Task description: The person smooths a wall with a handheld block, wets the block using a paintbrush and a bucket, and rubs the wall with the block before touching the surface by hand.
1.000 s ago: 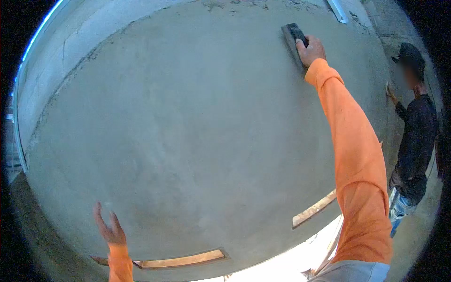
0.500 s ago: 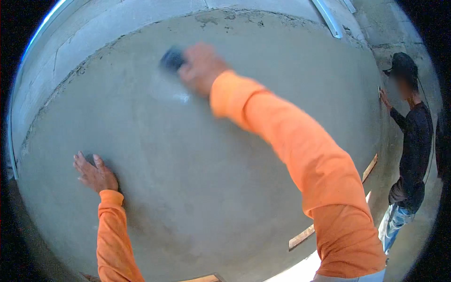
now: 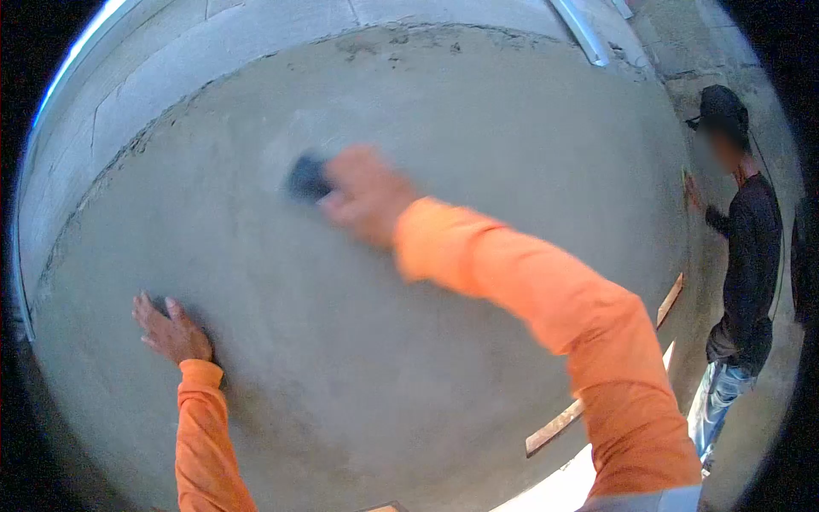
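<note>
A broad grey plastered wall [image 3: 409, 341] fills most of the head view. Against its upper middle, my right hand [image 3: 368, 192] is closed round a dark block that looks like a sponge [image 3: 305, 177]; both are smeared by motion. A paler, damp-looking patch shows on the plaster around and above the block. Lower on the left, my left hand [image 3: 175, 331] lies on the plaster with its fingers spread, holding nothing. Orange sleeves cover both my arms.
On the right, a person in a dark top [image 3: 751, 256] stands with one hand at the wall. Bare blocks [image 3: 256, 34] run above the plaster's rough edge, with a metal strip [image 3: 582, 32] at upper right. Wooden pieces [image 3: 554, 428] show low on the right.
My right hand has swept down the wall with the dark block, its elbow bending more. My left hand remains on the plaster. The view has shifted slightly.
</note>
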Tool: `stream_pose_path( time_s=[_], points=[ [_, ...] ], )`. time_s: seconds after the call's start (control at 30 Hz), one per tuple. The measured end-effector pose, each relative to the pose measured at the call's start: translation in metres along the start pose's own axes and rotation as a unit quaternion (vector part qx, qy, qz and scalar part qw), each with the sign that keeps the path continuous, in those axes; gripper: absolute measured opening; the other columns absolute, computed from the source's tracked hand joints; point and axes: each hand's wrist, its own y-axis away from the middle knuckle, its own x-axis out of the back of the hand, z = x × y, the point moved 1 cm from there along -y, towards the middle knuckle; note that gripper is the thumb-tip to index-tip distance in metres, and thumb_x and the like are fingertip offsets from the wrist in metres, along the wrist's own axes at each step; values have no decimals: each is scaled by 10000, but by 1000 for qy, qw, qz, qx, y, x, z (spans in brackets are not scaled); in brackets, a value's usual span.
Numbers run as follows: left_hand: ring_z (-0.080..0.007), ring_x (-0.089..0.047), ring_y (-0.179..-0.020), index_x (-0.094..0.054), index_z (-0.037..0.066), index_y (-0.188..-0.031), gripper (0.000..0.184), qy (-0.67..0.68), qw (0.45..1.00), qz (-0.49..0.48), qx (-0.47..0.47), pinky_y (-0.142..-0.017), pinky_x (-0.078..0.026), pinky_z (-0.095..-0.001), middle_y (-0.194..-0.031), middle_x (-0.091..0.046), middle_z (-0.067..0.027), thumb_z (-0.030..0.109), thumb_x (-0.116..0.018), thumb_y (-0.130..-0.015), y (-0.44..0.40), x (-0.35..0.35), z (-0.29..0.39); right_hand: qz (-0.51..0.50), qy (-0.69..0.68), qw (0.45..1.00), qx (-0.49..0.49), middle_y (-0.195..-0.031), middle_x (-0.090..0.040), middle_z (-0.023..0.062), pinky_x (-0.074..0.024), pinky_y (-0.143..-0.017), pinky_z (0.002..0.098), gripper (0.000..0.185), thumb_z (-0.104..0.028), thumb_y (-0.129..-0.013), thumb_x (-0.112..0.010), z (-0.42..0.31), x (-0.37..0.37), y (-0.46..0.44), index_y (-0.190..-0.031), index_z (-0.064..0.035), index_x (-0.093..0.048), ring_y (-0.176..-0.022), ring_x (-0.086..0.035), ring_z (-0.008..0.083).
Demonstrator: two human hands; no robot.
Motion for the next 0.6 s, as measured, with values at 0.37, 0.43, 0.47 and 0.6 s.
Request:
stream_pose_path(
  time_s=[0.37, 0.43, 0.47, 0.6],
  points=[
    [-279, -174, -1362, -310, 101, -1366, 572, 13, 1000, 6, -5, -1063, -88, -550, -1445, -281, -76, 477, -270, -936, 2, 1, 4, 311, 4, 793, -523, -1066, -617, 197, -479, -826, 390, 418, -266, -743, -605, 242, 152, 53, -1045, 24, -603, -962, -613, 333],
    [-276, -175, -1363, -310, 101, -1366, 559, 27, 1000, -4, -15, -1064, -90, -545, -1444, -284, -75, 460, -274, -939, 0, 5, 7, 179, 82, 793, -576, -1038, -612, 231, -484, -807, 389, 435, -294, -804, -568, 272, 155, 122, -1034, 74, -581, -944, -621, 313],
    [-274, -176, -1362, -310, 101, -1367, 546, 25, 1000, 0, -17, -1067, -90, -541, -1444, -284, -75, 440, -279, -940, 0, 7, 10, 207, -37, 788, -578, -1060, -593, 245, -481, -802, 404, 453, -296, -815, -563, 239, 143, 145, -1081, 70, -548, -948, -610, 332],
    [-278, -182, -1360, -304, 103, -1371, 535, 3, 1000, -4, -27, -1072, -93, -532, -1441, -288, -76, 421, -281, -942, 3, 6, 7, 173, 3, 950, -260, -1124, -485, 239, -388, -922, 415, 414, -276, -809, -552, 113, 50, 129, -1122, -10, -506, -1055, -484, 373]
  ],
)
